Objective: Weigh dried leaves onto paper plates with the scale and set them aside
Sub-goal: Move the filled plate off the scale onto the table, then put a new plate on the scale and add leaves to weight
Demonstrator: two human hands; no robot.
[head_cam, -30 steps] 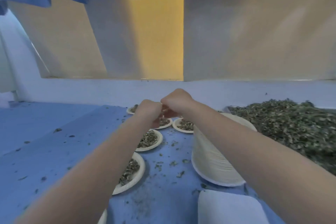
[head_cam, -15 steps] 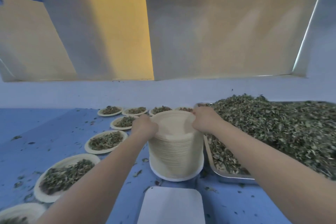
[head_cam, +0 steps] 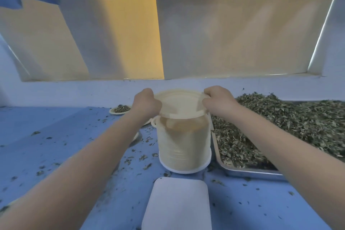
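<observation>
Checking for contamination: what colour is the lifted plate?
Plain cream plate, no pattern; head view.

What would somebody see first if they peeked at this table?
Probably the two hands, left hand and right hand, lifting a paper plate off the tall plate stack in the middle. Next, the big heap of dried leaves in the metal tray on the right.

Plate stack (head_cam: 183,147) behind scale (head_cam: 177,204) — leaf tray (head_cam: 248,172) right, filled plate (head_cam: 120,110) far left
</observation>
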